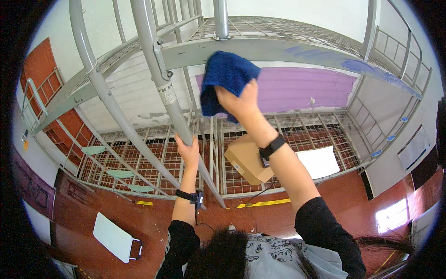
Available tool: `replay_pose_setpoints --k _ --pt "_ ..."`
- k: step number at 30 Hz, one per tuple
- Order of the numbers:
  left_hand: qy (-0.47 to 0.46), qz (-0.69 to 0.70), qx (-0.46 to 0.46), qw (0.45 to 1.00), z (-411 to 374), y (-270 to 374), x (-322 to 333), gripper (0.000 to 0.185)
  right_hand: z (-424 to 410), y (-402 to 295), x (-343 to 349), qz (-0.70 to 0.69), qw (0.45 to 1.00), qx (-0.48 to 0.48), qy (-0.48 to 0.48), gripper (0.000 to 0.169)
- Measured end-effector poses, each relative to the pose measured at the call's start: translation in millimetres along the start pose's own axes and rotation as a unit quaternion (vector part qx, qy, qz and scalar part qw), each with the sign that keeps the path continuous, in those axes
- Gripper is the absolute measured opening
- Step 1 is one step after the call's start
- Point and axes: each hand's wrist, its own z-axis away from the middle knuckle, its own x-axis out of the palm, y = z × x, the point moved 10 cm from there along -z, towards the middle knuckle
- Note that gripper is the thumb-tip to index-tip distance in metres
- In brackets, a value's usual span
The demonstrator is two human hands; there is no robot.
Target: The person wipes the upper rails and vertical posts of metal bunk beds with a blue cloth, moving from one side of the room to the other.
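Observation:
My right hand [240, 99] holds a dark blue cloth [224, 75] against the grey metal side rail [258, 52] of an upper bunk bed, near the rail's bolted joint with the post. The cloth hides part of the rail and some of my fingers. Lower and to the left, my left hand [188, 150] is wrapped around the round grey metal bed post [174, 111], below a paper label with writing on it. Blue-purple smears [366, 68] mark the rail farther right. Each wrist wears a black strap with a small device.
On the lower bunk's wire mesh [146, 153] lie a cardboard box [244, 160] and a white sheet-like item [318, 162]. A second frame post [115, 115] slants down at the left. A white folding stool [113, 237] is on the red floor, by yellow-black tape [264, 203].

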Motion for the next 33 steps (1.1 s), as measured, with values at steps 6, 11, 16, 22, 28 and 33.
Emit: replay_pose_setpoints --k 6,11,16,22,28,33 --pt "0.006 0.016 -0.03 0.999 4 9 6 0.064 33 102 -98 0.447 0.892 0.027 0.066 0.039" --pt "0.048 0.025 0.031 0.998 1 -2 4 0.061 73 100 -81 0.39 0.92 -0.026 -0.015 0.044" --pt "0.034 0.026 0.052 0.998 0 -1 4 0.063 63 60 -56 0.309 0.948 -0.034 -0.069 0.04" --pt "0.013 0.035 0.024 0.999 2 2 3 0.064 43 -10 -59 0.244 0.963 -0.112 -0.009 0.043" --pt "-0.008 0.024 0.005 1.0 1 0 5 0.066 11 -28 -47 0.267 0.959 -0.088 0.011 0.048" --pt "0.028 0.035 -0.02 0.999 3 1 2 0.061 9 -25 -23 0.282 0.951 -0.126 0.007 0.045"
